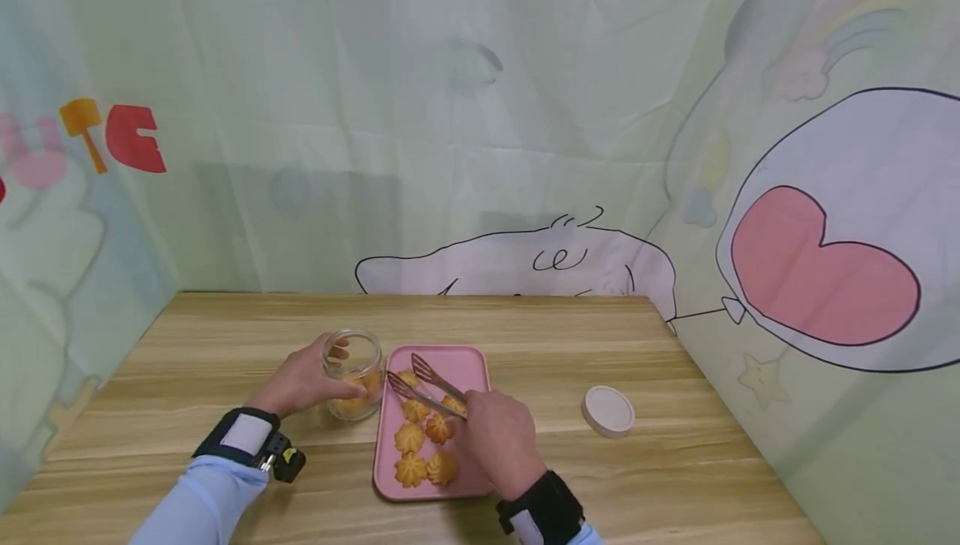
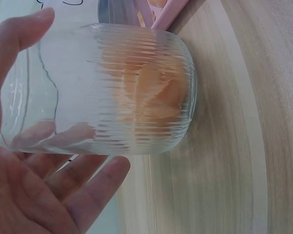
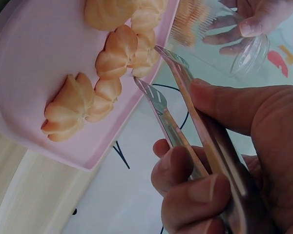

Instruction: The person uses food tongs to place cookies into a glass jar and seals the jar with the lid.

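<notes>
My left hand [image 1: 306,380] holds a clear ribbed glass jar [image 1: 351,362] that stands on the table left of the tray. Orange-brown cookies [image 2: 151,95] fill its lower part in the left wrist view. In my right hand [image 1: 504,438] are metal tongs [image 1: 442,382] with slotted tips, their arms spread apart. Nothing shows between the tips, which hover over the upper left of a pink tray [image 1: 468,362]. Several fluted, golden cookies [image 1: 409,437] lie on that tray; the tongs and right hand partly cover some.
A round white lid [image 1: 608,411] lies on the wooden table [image 1: 697,453], right of the tray. Behind the table hangs a printed curtain [image 1: 450,137], with another side of it at the right showing a balloon [image 1: 847,162].
</notes>
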`<action>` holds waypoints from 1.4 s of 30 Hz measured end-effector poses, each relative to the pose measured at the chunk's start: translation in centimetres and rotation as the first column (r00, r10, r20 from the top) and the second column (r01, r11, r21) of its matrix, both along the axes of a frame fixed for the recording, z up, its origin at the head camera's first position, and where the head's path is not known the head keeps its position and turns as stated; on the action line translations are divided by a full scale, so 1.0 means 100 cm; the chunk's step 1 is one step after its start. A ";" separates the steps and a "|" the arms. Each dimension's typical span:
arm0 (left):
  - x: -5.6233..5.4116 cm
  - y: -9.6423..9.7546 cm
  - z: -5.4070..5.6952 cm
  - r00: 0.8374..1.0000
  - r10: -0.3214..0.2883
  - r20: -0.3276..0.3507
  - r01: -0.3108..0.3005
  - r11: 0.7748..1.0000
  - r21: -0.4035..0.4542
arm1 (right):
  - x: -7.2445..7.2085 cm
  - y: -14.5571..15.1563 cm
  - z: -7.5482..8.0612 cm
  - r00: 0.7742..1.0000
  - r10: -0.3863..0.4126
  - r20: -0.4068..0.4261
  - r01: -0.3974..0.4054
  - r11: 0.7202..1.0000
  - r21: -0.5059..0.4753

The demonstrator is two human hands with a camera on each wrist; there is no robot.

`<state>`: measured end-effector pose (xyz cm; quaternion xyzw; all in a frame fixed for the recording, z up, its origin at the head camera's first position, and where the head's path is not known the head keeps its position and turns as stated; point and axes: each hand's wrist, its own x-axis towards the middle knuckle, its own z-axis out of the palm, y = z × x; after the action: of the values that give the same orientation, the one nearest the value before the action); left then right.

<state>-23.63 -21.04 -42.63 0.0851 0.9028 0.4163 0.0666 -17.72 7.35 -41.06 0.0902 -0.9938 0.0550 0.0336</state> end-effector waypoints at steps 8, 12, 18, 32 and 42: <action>-0.001 0.000 0.000 1.000 0.003 0.008 -0.003 1.000 0.003 | -0.002 0.006 0.005 0.999 -0.035 0.000 0.035 0.999 -0.006; -0.002 0.000 -0.001 1.000 0.002 0.010 -0.002 1.000 0.001 | -0.001 0.010 0.008 0.998 -0.028 -0.063 0.028 1.000 0.006; -0.001 -0.001 0.000 1.000 0.000 0.004 0.000 1.000 0.004 | 0.000 0.016 0.018 0.989 0.013 -0.146 -0.014 1.000 0.000; -0.001 0.000 0.001 1.000 -0.006 0.006 0.006 1.000 0.001 | 0.004 0.016 0.042 0.963 0.040 -0.267 -0.059 0.996 -0.062; -0.001 0.000 0.002 1.000 -0.003 0.012 0.003 1.000 0.003 | 0.006 0.009 0.058 0.974 0.020 -0.227 -0.051 0.990 -0.129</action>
<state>-23.75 -21.09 -42.46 0.0841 0.9017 0.4179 0.0724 -17.13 8.29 -35.31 0.1112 -0.9758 0.1119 0.1512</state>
